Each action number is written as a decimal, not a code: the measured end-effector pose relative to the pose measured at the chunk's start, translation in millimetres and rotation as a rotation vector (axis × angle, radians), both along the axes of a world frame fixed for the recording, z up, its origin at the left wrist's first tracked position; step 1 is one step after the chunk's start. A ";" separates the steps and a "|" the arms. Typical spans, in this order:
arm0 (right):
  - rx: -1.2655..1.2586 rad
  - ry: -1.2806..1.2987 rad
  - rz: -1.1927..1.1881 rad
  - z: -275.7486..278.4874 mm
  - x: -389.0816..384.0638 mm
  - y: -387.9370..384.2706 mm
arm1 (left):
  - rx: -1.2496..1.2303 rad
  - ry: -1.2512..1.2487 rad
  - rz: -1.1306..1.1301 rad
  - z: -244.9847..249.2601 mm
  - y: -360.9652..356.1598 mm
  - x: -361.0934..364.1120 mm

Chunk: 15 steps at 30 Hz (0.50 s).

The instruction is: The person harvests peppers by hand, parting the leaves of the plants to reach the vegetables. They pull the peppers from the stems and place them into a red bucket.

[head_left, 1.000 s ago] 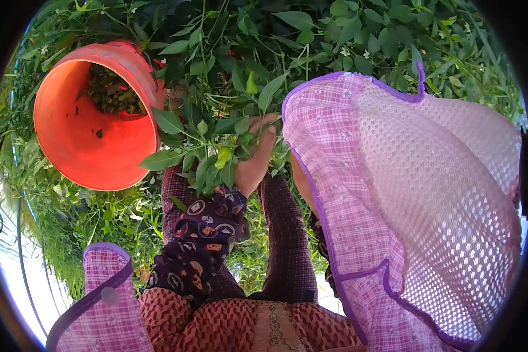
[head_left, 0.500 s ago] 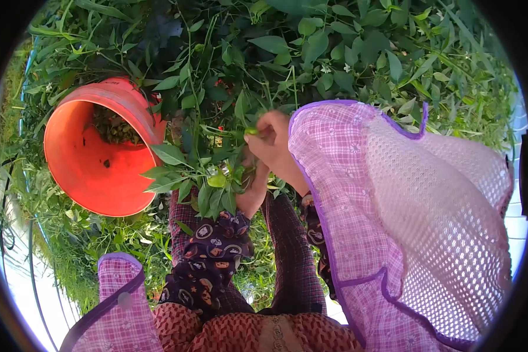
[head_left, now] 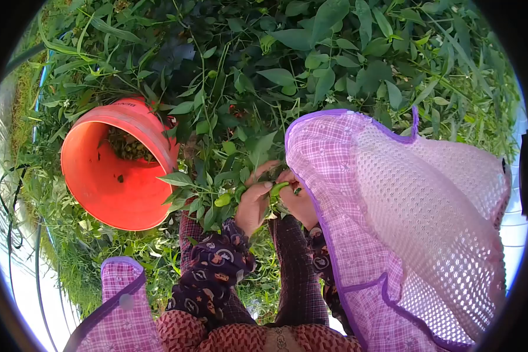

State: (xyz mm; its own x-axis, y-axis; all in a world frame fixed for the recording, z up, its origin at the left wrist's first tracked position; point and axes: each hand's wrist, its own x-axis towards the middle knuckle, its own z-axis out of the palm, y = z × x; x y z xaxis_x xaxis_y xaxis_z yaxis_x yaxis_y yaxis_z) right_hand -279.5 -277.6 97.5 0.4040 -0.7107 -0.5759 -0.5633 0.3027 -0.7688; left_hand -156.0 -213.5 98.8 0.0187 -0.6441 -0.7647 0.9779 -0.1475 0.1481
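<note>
In the head view, my right hand [head_left: 298, 204] is closed on a slim green pepper [head_left: 280, 188] in front of my knees. Close beside it, my left hand [head_left: 253, 206] is closed among the leaves, thumb toward the pepper; what it grips is partly hidden, though a leafy pepper branch [head_left: 208, 196] runs up to it. Just left of that hand hangs a plumper, pale green pepper [head_left: 223, 200]. Another green pepper [head_left: 229, 148] shows higher among the leaves.
A red-orange bucket [head_left: 114, 193] lies tilted on the left, its mouth toward me, with small greenish pieces inside. Dense pepper plants [head_left: 334, 64] fill the far side. A purple checked cloth with white mesh [head_left: 358, 193] covers much of the right side of my view.
My hands have moved down toward my knees. My right hand, earlier raised with a green pepper, is now low beside my left. The bucket appears shifted slightly right and down as the view moved.
</note>
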 end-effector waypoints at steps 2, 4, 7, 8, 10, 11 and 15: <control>-0.066 0.104 0.211 8.5 9.8 -8.9 | 0.049 -0.081 -0.095 -11.9 0.7 -3.6; -0.400 0.090 0.463 22.1 30.8 -16.1 | 0.140 -0.288 -0.227 -35.8 8.2 -13.1; -0.412 0.146 0.430 29.5 52.2 -3.1 | 0.243 -0.586 -0.357 -37.5 9.1 -12.2; -0.367 0.141 0.417 33.7 57.5 -2.9 | 0.191 -0.555 -0.380 -27.8 5.1 -3.9; -0.243 0.118 0.329 37.8 53.7 -4.8 | 0.235 -0.599 -0.449 -25.1 5.9 -5.4; -0.147 0.085 0.237 42.9 51.7 -3.9 | 0.260 -0.664 -0.509 -26.1 8.4 -5.8; 0.043 -0.048 0.075 64.7 53.9 -14.3 | 0.364 -0.496 -0.372 -28.1 2.2 -10.8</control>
State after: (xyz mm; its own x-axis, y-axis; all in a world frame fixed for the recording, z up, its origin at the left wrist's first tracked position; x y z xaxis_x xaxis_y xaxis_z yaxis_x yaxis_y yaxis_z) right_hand -225.6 -291.8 162.2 0.4832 -0.6526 -0.5837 -0.5487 0.2938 -0.7827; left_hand -166.8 -211.4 70.8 0.2479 -0.3813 -0.8906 0.6836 -0.5826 0.4397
